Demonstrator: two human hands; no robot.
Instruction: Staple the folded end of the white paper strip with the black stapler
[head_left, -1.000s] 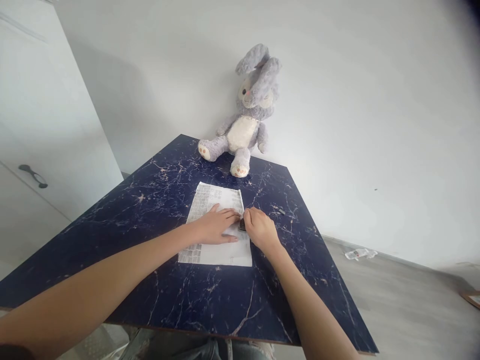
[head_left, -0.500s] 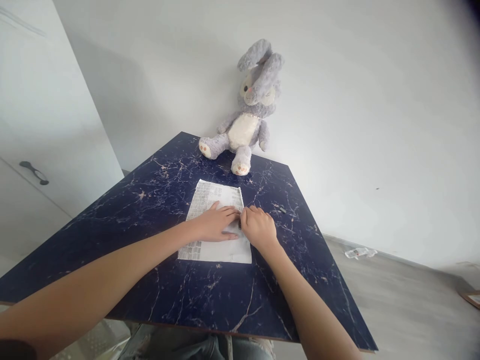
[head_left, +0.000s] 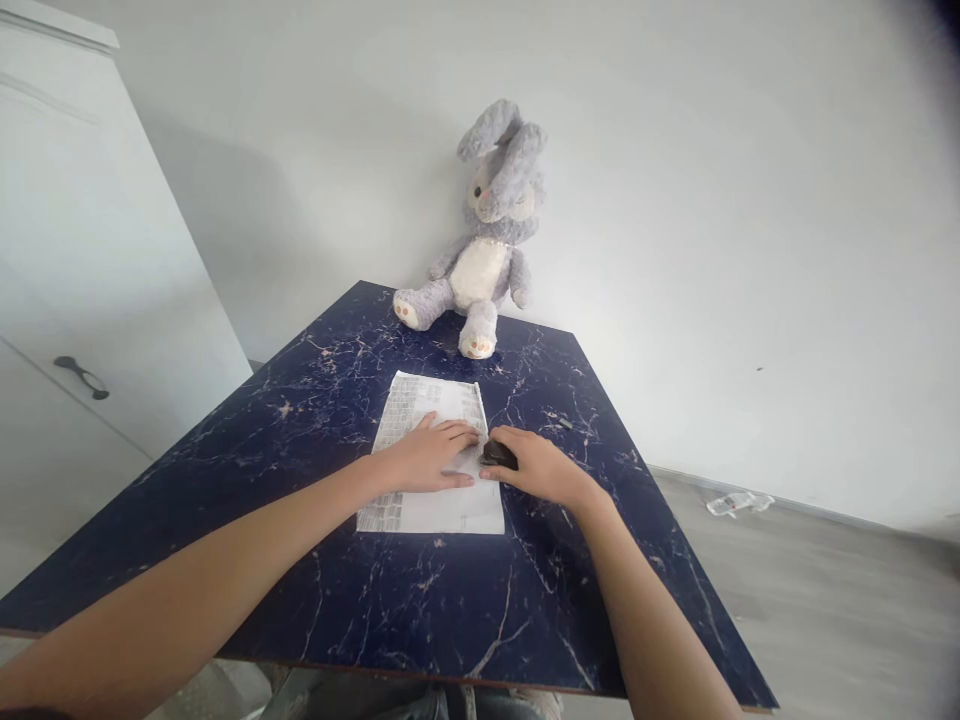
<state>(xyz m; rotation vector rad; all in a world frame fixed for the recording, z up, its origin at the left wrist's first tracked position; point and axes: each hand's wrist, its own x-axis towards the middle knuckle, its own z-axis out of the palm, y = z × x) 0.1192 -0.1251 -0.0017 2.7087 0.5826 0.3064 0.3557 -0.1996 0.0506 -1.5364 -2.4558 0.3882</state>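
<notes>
Printed sheets of paper [head_left: 439, 510] lie on the dark blue marbled table, with a grid of text down the left side. My left hand [head_left: 429, 455] rests flat on the paper with its fingers spread and nothing in them. At the paper's right edge, my right hand [head_left: 536, 462] is closed around a small black stapler [head_left: 500, 455], thumb on the near side and fingers on the far side. The stapler's front end meets the paper edge close to my left fingertips. Its underside is hidden.
A grey plush rabbit [head_left: 480, 270] sits at the table's [head_left: 300, 470] far edge against the wall. Right of the paper lies a small dark piece [head_left: 564, 424]. A white cabinet [head_left: 97, 250] stands on the left. A crumpled clear wrapper [head_left: 739, 503] lies on the floor at right.
My right hand has turned from a fist pressed down over the paper's edge to a side grip, so the black stapler now shows. My left hand stays on the paper. The camera view has shifted slightly.
</notes>
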